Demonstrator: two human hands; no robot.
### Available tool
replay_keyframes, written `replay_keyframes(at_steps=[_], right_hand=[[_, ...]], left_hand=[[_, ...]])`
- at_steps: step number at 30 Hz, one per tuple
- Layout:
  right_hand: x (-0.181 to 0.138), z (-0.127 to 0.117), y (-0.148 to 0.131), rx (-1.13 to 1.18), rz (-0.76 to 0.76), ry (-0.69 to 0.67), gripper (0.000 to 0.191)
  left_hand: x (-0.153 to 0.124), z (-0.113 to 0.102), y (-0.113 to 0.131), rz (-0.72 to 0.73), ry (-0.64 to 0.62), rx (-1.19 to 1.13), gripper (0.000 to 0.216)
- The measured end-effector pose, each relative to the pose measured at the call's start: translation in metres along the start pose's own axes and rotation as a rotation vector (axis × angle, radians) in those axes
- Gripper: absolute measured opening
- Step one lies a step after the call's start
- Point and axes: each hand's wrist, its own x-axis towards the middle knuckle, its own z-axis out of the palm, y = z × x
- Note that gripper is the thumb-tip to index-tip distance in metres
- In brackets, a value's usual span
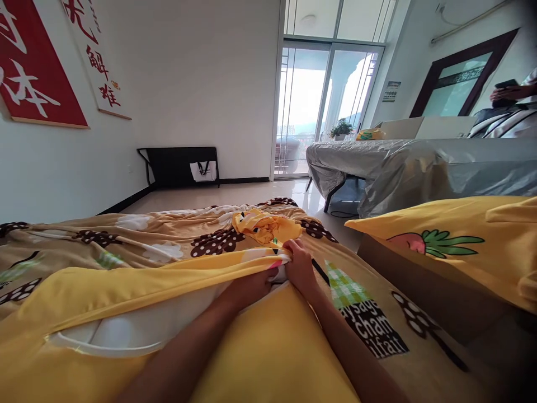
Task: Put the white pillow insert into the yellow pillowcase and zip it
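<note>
A yellow pillowcase lies in front of me with a long slit standing open. Through the slit shows a white pillow. My left hand reaches into the far end of the opening, its fingers closed at the white pillow's corner and partly hidden by fabric. Right beside it, my right hand is closed around the pillowcase's far corner. Just past both hands sits a crumpled yellow cloth on a patterned tan blanket.
At the right, a yellow pillow with a radish print rests over a brown box. Behind it stands a table under silver plastic. A person's hand holds a phone at far right. A white bag leans on a black panel.
</note>
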Motion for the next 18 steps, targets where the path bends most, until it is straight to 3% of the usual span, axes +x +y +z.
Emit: replay_keyframes(at_steps=[8,13,15,18], right_hand=[[0.0,-0.011,-0.011,0.122,0.103,-0.059,0.03],[0.003,-0.015,-0.007,0.189,0.084,-0.119,0.028],[0.005,-0.018,-0.003,0.191,0.062,-0.185,0.027],[0.005,-0.024,0.001,0.124,0.036,-0.309,0.036]], left_hand=[[0.005,-0.007,0.0,-0.129,-0.007,-0.225,0.046],[0.012,-0.005,0.0,-0.213,-0.012,-0.372,0.048],[0.013,-0.005,0.005,-0.145,-0.013,-0.301,0.036],[0.008,-0.008,0.021,0.084,-0.061,-0.151,0.023]])
